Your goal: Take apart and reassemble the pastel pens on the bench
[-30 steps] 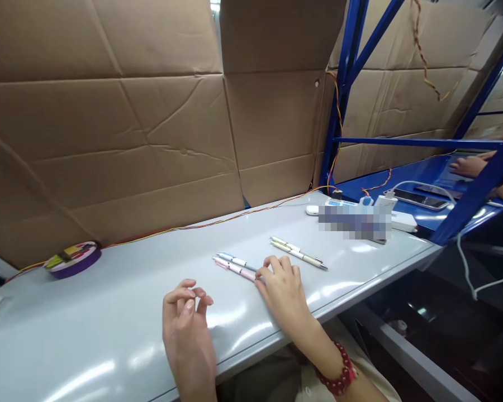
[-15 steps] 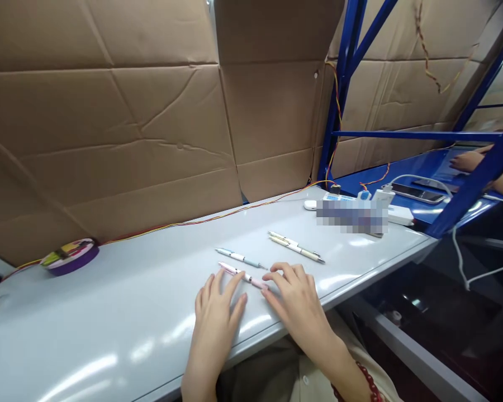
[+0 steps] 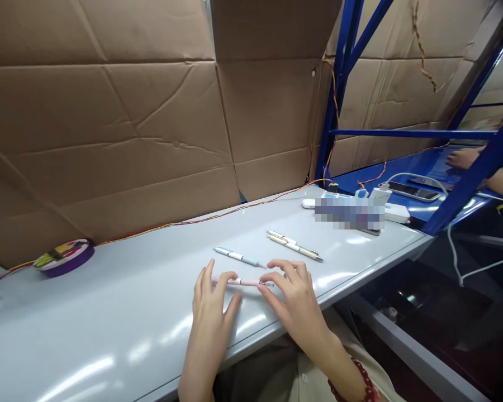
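A pink-and-white pen (image 3: 248,282) lies crosswise on the white table between my hands. My left hand (image 3: 212,304) is at its left end, the index finger bent onto the barrel and the thumb apart below it; the fingers partly hide that end. At the right end, the thumb and index finger of my right hand (image 3: 294,290) close around the pen near its tip. Just beyond lies a light-blue-and-white pen (image 3: 237,256), untouched. Two cream-and-white pens (image 3: 294,245) rest side by side farther back to the right.
A round purple-sided box (image 3: 65,259) sits at the back left. Thin wires (image 3: 201,219) run along the cardboard wall (image 3: 109,123). A white charger (image 3: 380,194), cables and a blurred patch are at right, near a blue frame post (image 3: 465,184). Beyond it shows another person's hand (image 3: 463,158).
The pink pen has turned from slanted to nearly level across the table. My left index finger has bent onto it, and my right fingertips have closed on its right end.
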The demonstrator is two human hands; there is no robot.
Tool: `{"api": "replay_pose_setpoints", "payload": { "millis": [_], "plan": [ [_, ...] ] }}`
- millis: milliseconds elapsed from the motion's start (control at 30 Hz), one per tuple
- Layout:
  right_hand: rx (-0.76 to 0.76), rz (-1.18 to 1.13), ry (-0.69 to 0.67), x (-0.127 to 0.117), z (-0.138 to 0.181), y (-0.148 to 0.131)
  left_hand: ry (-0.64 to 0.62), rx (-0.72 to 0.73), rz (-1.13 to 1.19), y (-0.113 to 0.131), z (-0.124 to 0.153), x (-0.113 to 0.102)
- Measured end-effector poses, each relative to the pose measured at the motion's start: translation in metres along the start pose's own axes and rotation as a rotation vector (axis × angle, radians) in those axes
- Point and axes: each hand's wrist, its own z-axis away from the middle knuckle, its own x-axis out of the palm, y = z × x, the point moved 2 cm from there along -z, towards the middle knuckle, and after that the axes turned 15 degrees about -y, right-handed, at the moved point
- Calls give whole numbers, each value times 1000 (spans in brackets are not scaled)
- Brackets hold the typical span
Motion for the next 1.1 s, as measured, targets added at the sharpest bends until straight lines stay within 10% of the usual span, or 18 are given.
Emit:
{"api": "replay_pose_setpoints", "payload": {
  "millis": [567,833,1100],
  "plan": [
    [-23,-266,126,-21,0,28,-153,53,170,21,4,-10],
    [75,-20,-191,-26,-4,64,-182,17,157,22,5,-8],
    [136,-501,48,-26,-2,46,-202,11,162,23,4,-9]
  ]
}}
